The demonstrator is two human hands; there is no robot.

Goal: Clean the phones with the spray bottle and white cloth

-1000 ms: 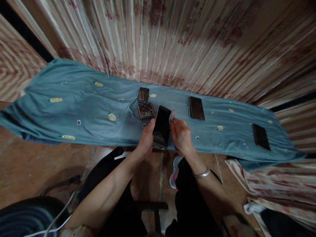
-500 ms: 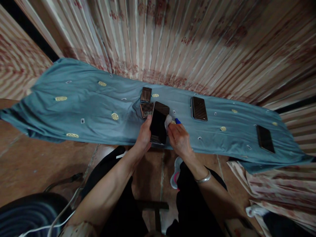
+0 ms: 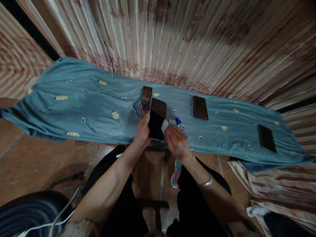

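My left hand grips a black phone by its left edge, screen up, just above the near edge of a blue-green cloth. My right hand pinches a small white wipe against the phone's right side. A small bottle with a blue cap lies on the cloth just beyond my right hand. Two smaller phones lie right behind the held one, the nearer partly hidden by it.
Further right on the cloth lie a dark phone and another near the far right end. Striped floral curtains hang behind. A dark round object with a white cable sits bottom left. My knees are below the cloth's edge.
The phone and both hands have drifted slightly left and nearer. The wipe has moved down the phone's right side. The blue-capped bottle, hidden a second ago, now shows beside my right hand.
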